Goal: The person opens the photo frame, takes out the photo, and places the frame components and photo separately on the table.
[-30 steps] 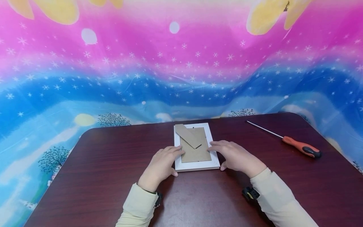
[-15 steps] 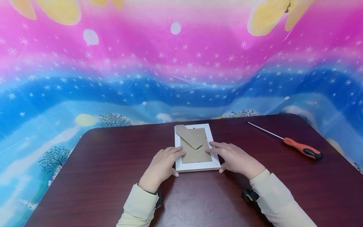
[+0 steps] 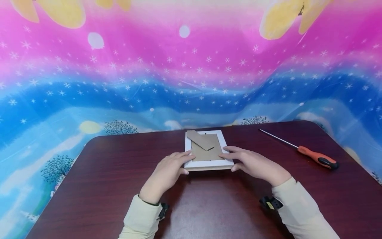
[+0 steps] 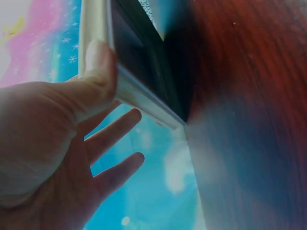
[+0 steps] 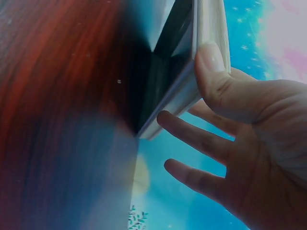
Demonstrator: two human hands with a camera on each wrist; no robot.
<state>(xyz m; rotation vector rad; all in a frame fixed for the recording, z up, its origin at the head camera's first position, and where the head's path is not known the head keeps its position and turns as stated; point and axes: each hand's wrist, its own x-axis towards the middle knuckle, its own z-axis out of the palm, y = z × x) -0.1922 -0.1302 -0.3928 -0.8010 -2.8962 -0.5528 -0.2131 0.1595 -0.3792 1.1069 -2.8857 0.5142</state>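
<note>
A white picture frame [image 3: 209, 164] with a brown backing board [image 3: 206, 155] is held back side up at the middle of the table. A brown stand leg [image 3: 198, 140] lies slantwise across the board. My left hand [image 3: 167, 171] pinches the near left corner, its thumb on the near edge and a finger on top. At the near right corner my right hand [image 3: 256, 164] pinches in the same way. Both wrist views show the near edge raised off the table, while the far edge appears to touch it. The front face is dark and mostly hidden.
A screwdriver [image 3: 317, 156] with an orange and black handle lies on the right of the dark red wooden table [image 3: 119, 172]. Behind the table hangs a colourful cloth [image 3: 191, 83] with snowflakes and trees.
Both hands have lifted the near edge of the picture frame, so it now tilts up from the table. The screwdriver has stayed in place.
</note>
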